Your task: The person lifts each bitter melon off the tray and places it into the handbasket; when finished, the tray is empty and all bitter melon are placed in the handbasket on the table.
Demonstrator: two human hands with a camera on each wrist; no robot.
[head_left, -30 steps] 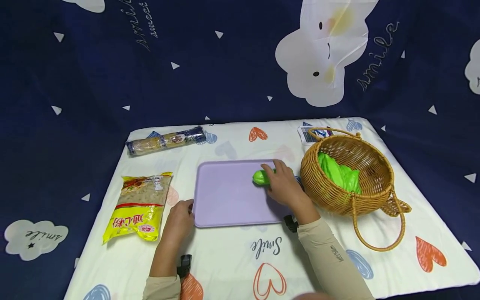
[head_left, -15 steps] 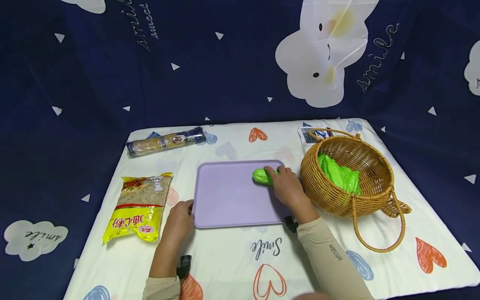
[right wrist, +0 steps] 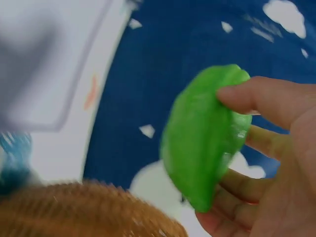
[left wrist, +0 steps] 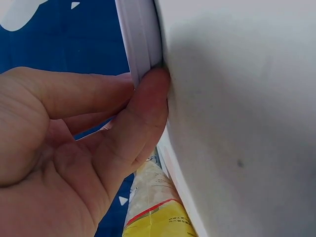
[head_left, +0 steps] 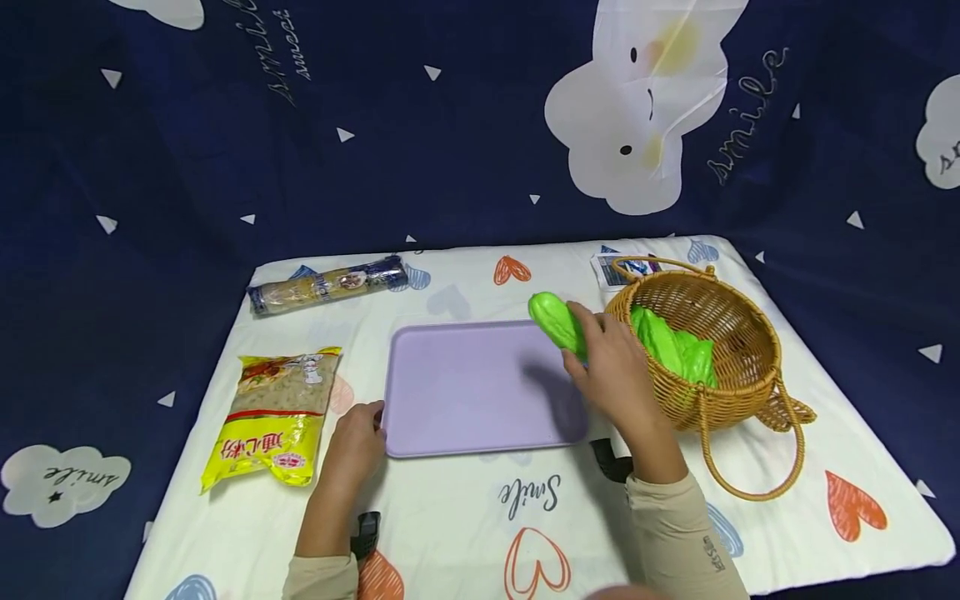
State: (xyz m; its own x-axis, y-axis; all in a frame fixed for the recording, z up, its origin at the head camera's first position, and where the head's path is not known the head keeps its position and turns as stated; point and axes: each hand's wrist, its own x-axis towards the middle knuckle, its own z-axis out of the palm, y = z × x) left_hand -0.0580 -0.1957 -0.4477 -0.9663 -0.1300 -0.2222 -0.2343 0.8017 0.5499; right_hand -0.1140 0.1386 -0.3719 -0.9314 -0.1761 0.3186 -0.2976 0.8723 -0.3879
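Note:
My right hand (head_left: 617, 375) grips a bright green, ridged, elongated piece that looks like a toy vegetable (head_left: 553, 318). It is raised above the right end of a lilac tray (head_left: 465, 392) and tilted, casting a shadow there. In the right wrist view, the thumb lies on one side of the green toy vegetable (right wrist: 202, 133) and the fingers on the other. At the tray's left edge, my left hand (head_left: 356, 446) pinches the rim. The left wrist view shows thumb and fingers at the tray's rim (left wrist: 140, 39).
Right of the tray stands a wicker basket (head_left: 678, 408) holding green pieces (head_left: 675, 346), its handle (head_left: 750, 497) folded toward me. A pasta bag (head_left: 273, 417) lies left, a long noodle pack (head_left: 330, 286) back left. Behind the basket is a printed packet (head_left: 611, 271).
My right hand has lifted the green toy vegetable off the tray and moved right, toward the basket; the piece has turned in the grip. The left hand stays at the tray's edge.

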